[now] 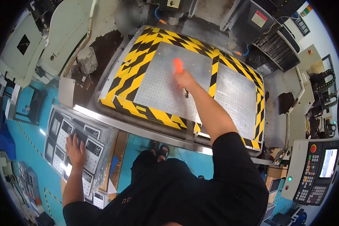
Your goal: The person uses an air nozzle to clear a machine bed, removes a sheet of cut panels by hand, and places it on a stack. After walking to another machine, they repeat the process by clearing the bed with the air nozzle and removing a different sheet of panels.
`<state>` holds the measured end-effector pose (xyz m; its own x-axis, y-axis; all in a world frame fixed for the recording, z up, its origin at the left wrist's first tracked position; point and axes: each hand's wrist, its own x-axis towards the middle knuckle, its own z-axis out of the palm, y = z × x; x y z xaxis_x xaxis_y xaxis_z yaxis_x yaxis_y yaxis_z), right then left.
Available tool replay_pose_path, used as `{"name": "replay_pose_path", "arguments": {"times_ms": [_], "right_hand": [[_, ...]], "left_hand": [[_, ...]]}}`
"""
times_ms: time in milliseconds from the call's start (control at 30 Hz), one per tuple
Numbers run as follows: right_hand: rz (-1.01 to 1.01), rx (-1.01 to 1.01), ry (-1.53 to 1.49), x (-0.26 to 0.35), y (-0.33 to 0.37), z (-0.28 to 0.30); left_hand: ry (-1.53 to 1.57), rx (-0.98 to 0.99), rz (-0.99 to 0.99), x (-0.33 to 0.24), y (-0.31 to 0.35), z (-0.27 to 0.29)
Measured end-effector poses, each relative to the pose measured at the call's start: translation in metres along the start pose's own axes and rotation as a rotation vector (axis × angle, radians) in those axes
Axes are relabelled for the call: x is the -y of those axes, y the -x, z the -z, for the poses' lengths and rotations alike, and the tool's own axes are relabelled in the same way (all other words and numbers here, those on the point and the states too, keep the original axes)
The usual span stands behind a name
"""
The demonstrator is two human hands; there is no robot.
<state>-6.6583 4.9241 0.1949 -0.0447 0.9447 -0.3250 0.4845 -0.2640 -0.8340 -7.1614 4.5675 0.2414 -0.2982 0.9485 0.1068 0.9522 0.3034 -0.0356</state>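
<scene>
My right hand reaches out over a perforated metal plate bordered with yellow and black hazard stripes. It is closed around a tool with an orange end, blurred by motion, and a small metal tip shows below the fist. My left hand lies flat with fingers spread on a stack of clear-wrapped printed sheets at the lower left, beside the machine's steel front rail.
A second perforated plate lies to the right inside the striped frame. A control panel with screen and buttons stands at the right. Machine housing and dark debris sit at the left and back. The floor is blue.
</scene>
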Motion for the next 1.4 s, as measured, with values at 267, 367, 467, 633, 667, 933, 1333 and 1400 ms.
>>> {"name": "replay_pose_path", "arguments": {"times_ms": [267, 367, 467, 633, 667, 933, 1333, 1400], "right_hand": [[-0.184, -0.170, 0.168, -0.029, 0.001, 0.054], [-0.183, -0.159, 0.121, -0.053, 0.049, 0.095], [0.045, 0.084, 0.730, 0.002, 0.148, 0.031], [0.351, 0.244, 0.790, 0.045, 0.285, 0.008], [0.342, 0.240, 0.783, 0.046, 0.299, 0.012], [0.223, 0.147, 0.876, 0.035, 0.377, 0.093], [-0.250, 0.003, 0.997, 0.004, 0.445, 0.158], [-0.316, -0.017, 1.014, -0.003, 0.451, 0.166]], "left_hand": [[0.035, -0.014, -0.007, 0.003, -0.001, -0.005], [0.048, -0.033, -0.024, -0.003, -0.012, -0.007], [0.023, -0.045, -0.036, 0.002, -0.011, -0.016], [0.022, -0.046, -0.091, 0.005, -0.012, -0.021], [0.026, -0.037, -0.070, 0.005, -0.010, -0.020], [0.021, -0.017, -0.071, 0.018, -0.004, -0.032], [0.067, -0.108, -0.223, 0.028, -0.008, -0.043], [0.050, -0.094, -0.203, 0.025, -0.007, -0.043]]}}
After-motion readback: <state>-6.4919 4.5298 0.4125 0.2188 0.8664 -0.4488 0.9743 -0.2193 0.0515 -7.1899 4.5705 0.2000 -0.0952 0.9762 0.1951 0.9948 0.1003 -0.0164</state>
